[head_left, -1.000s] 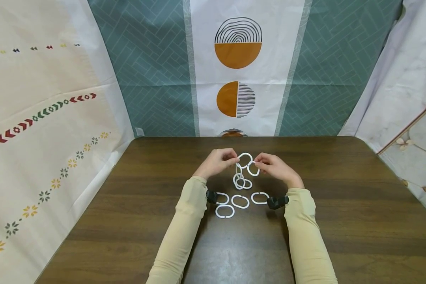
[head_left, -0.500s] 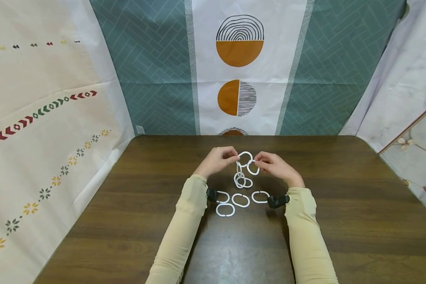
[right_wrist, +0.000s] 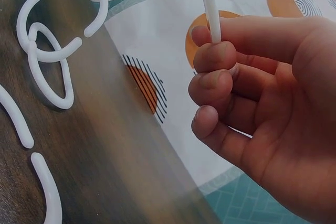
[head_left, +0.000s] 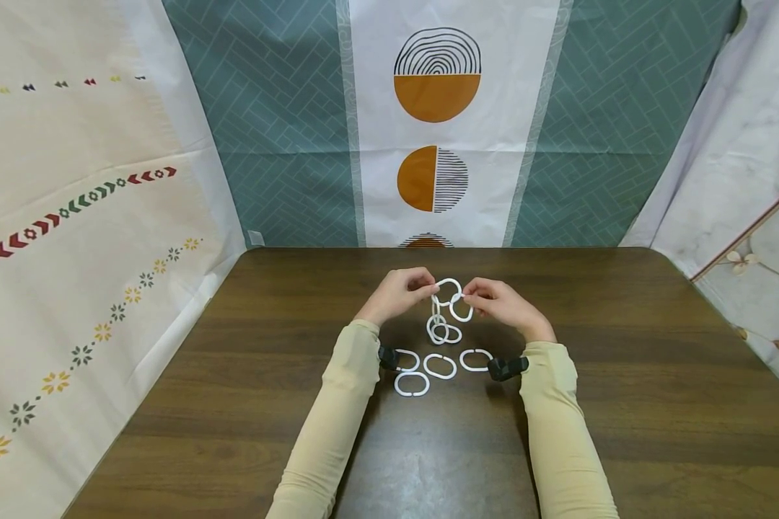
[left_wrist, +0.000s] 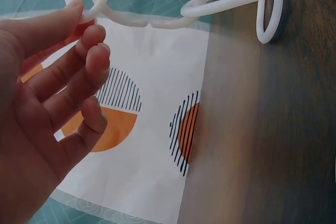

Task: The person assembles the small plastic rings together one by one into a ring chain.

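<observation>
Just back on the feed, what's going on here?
A person's left hand pinches a white link, and the right hand pinches another link; the two overlap in the head view, but I can't tell whether they are joined. Below them, more links trail in a chain. Four loose links lie on the table.

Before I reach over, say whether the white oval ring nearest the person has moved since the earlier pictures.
No, in no direction: in the head view, the white oval ring keeps its place against the far edge of the brown wooden table.
</observation>
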Motion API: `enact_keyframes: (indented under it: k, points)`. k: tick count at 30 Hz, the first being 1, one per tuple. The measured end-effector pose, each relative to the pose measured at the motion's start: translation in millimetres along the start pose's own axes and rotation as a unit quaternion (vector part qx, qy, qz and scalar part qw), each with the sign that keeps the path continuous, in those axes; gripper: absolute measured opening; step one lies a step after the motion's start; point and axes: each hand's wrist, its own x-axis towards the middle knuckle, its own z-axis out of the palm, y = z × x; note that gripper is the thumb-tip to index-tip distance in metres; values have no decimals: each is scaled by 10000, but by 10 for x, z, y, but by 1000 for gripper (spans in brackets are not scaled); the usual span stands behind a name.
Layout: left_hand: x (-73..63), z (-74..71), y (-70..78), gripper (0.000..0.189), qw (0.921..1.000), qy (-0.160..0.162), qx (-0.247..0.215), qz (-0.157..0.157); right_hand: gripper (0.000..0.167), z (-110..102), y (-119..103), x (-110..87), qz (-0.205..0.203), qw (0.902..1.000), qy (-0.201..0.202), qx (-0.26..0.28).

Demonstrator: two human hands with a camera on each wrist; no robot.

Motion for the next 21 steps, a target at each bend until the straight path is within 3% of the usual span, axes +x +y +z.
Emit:
enact_keyframes:
  k: [7,21]
  points:
    - [19,31,-15,13,9995,232,-91,170,22,7,-7,-4,-29,9998,-53,212]
    - [17,37,-7,13,9997,107,-138,162,17,19,-51,27,58,9962,199,845]
